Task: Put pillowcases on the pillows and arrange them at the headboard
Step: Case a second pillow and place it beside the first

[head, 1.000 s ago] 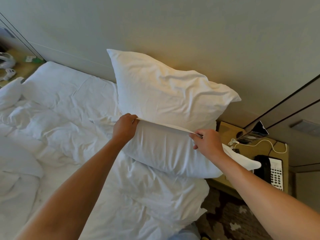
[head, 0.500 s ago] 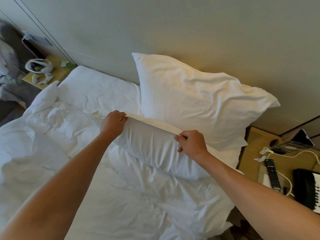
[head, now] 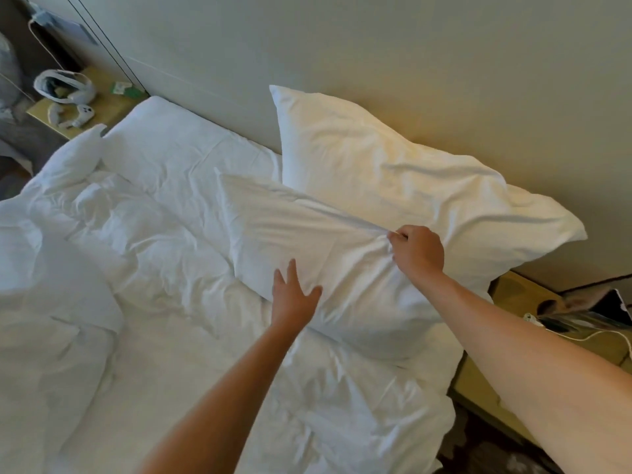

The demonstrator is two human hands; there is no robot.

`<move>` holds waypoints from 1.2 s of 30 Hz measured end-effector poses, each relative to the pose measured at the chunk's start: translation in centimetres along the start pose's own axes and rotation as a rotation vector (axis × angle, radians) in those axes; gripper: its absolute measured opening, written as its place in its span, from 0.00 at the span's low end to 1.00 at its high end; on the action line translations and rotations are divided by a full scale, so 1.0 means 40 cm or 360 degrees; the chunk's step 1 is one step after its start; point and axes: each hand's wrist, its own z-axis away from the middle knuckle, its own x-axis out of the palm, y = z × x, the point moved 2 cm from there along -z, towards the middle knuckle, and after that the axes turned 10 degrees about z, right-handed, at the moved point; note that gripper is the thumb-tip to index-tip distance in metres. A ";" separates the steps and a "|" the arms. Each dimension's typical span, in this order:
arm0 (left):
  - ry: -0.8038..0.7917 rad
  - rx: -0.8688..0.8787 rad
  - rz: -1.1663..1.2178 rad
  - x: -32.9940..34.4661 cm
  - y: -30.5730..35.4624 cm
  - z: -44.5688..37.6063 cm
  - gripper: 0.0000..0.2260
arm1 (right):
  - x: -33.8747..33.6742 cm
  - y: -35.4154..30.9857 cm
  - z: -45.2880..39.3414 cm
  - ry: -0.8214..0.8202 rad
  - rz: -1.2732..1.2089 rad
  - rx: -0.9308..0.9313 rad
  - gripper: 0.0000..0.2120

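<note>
Two white cased pillows are at the right end of the headboard. The back pillow leans upright against it. The front pillow lies lower, tilted against the back one. My right hand pinches a fold of the front pillow's case near its top edge. My left hand rests flat with fingers spread on the pillow's lower front face. A rumpled white duvet covers the left of the bed, and another white pillow corner sticks up at the far left.
A bedside table at the right holds a tablet and a white cable. The far-left nightstand carries a white headset and controllers. The white sheet lies wrinkled along the headboard's left side.
My left hand let go of the pillow's top edge and now lies flat on its front. The front pillow dropped lower. My right hand still pinches the case.
</note>
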 end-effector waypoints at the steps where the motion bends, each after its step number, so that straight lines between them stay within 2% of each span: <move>1: -0.0072 -0.0078 0.0042 0.028 -0.022 0.006 0.42 | 0.010 0.007 -0.002 0.0007 0.0136 -0.0075 0.16; 3: -0.0190 -0.0136 0.0075 0.079 -0.049 0.014 0.43 | 0.032 0.026 0.009 0.0082 0.0470 -0.0234 0.13; 5: -0.0241 -0.0137 0.0093 0.122 -0.060 0.017 0.45 | 0.063 0.060 0.032 0.0096 0.0677 -0.0330 0.19; 7: -0.0256 -0.0130 0.0117 0.155 -0.064 0.018 0.47 | 0.096 0.102 0.052 -0.0055 0.0707 -0.0269 0.29; 9: -0.0241 -0.0118 0.0086 0.176 -0.065 0.014 0.48 | 0.118 0.133 0.063 -0.0174 0.0628 -0.0152 0.32; 14: -0.0187 -0.0118 0.0071 0.188 -0.066 0.018 0.49 | 0.115 0.148 0.072 -0.0279 0.0452 -0.0371 0.19; 19: -0.0110 -0.0149 0.0186 0.175 -0.057 0.060 0.48 | 0.074 0.171 0.091 -0.0461 0.0000 -0.0489 0.19; 22: -0.0112 -0.0054 0.0245 0.181 -0.049 0.087 0.46 | 0.026 0.239 0.079 -0.0409 -0.0145 -0.0400 0.17; 25: -0.0202 -0.0057 0.0235 0.226 -0.026 0.099 0.44 | -0.007 0.317 0.040 -0.0308 0.0137 -0.0297 0.18; 28: -0.0244 -0.0136 0.0157 0.292 0.000 0.101 0.46 | 0.010 0.308 0.007 -0.0244 0.0331 -0.0405 0.13; 33: -0.0110 -0.0191 0.0184 0.332 -0.005 0.120 0.48 | 0.126 0.147 -0.050 -0.0317 0.0279 -0.0648 0.40; 36: -0.0036 -0.0235 0.0256 0.325 -0.014 0.133 0.47 | 0.200 0.050 -0.079 -0.0380 0.0353 -0.0769 0.51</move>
